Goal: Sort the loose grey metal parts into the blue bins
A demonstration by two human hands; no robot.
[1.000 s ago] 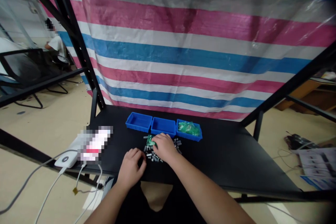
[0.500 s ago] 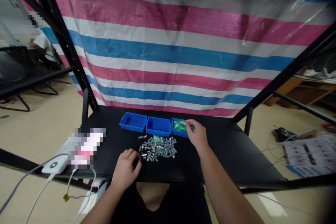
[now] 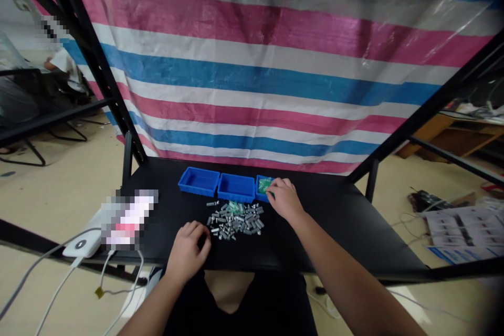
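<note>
My right hand (image 3: 284, 198) reaches over the right blue bin (image 3: 260, 198), its bent fingers drawn together at the near right side of the green plastic pieces (image 3: 264, 185) inside. Whatever may be between those fingertips is hidden. Left of the pile, my left hand (image 3: 189, 247) rests on the black table, fingers loosely curled, thumb apart, nothing visible in it. Between the hands lies a loose pile of small grey metal fasteners (image 3: 236, 223), with pale green plastic pieces (image 3: 236, 208) at its far side.
The middle blue bin (image 3: 237, 188) and left blue bin (image 3: 199, 180) stand in a row with the right one. A white power bank (image 3: 82, 245) with cables and a blurred phone (image 3: 132, 220) lie at the table's left. Striped sheeting (image 3: 255, 79) hangs behind.
My right hand has shifted left and slightly down over the right bin, with its fingers now more bunched. My left hand stays in place.
</note>
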